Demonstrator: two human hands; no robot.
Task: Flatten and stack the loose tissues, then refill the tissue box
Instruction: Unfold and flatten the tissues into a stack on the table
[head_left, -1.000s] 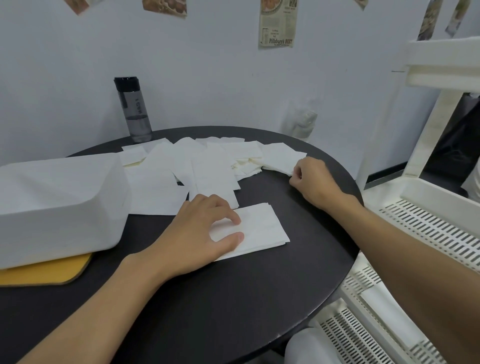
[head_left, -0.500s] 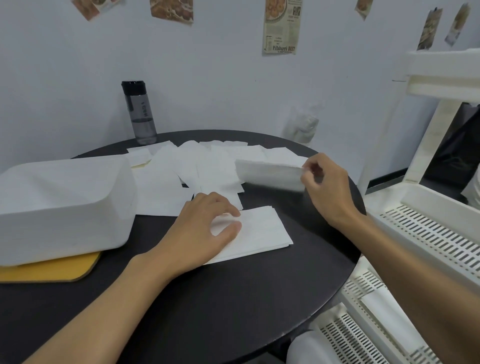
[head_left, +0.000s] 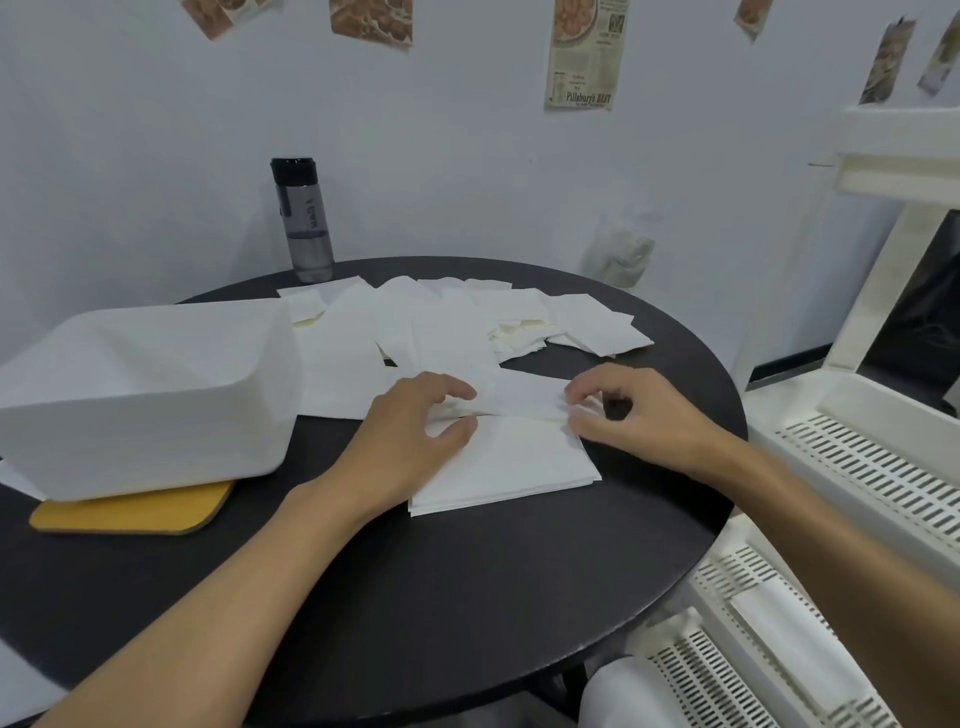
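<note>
A neat stack of flat white tissues (head_left: 514, 465) lies on the round black table (head_left: 415, 597). A single folded tissue (head_left: 519, 397) is held over the stack's far edge. My left hand (head_left: 410, 441) pinches its left end and rests on the stack. My right hand (head_left: 639, 415) pinches its right end. Several loose tissues (head_left: 447, 322) lie spread across the far half of the table. The white tissue box (head_left: 140, 389) lies upside down at the left, on a yellow lid (head_left: 130, 514).
A dark water bottle (head_left: 303, 221) stands at the table's far edge by the wall. A white slatted rack (head_left: 857, 467) stands close to the table's right side. A clear bag (head_left: 621, 249) hangs on the wall behind the table.
My right hand picked one tissue from the right end of the loose pile and brought it left to the stack. My left hand lifted its fingers and took the tissue's other end.
</note>
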